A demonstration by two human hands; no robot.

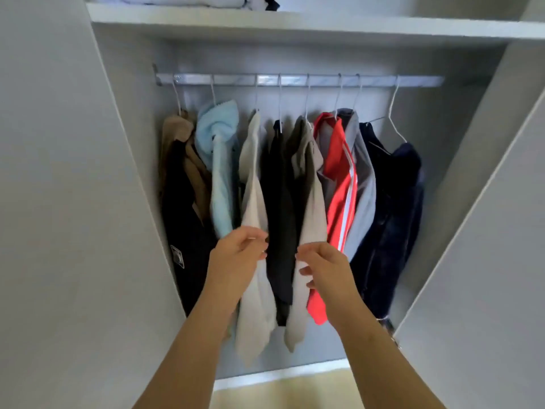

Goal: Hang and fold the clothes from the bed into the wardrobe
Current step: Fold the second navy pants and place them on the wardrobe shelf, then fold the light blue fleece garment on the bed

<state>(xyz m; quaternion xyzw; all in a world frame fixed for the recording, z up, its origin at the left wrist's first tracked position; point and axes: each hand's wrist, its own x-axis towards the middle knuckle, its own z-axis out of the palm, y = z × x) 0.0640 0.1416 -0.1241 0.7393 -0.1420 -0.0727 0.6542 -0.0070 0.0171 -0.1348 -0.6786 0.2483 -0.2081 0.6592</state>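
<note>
Several garments hang on wire hangers from the metal rail (295, 80) inside the open wardrobe. From the left: a tan and black piece (180, 184), a light blue one (219, 160), a pale grey one (253, 202), a black one (280, 202), a grey-olive one (312, 202), a red and grey jacket (342, 184) and a dark navy one (389, 208). My left hand (240, 252) touches the pale grey garment's edge, fingers loosely curled. In front of the grey-olive garment's lower part is my right hand (324, 267), fingers apart. Neither hand clearly grips cloth.
A shelf (295, 23) above the rail holds folded white and dark clothes (206, 0). The open wardrobe doors (59, 202) stand at both sides. There is free rail at the far right. A strip of light floor (280, 391) shows below.
</note>
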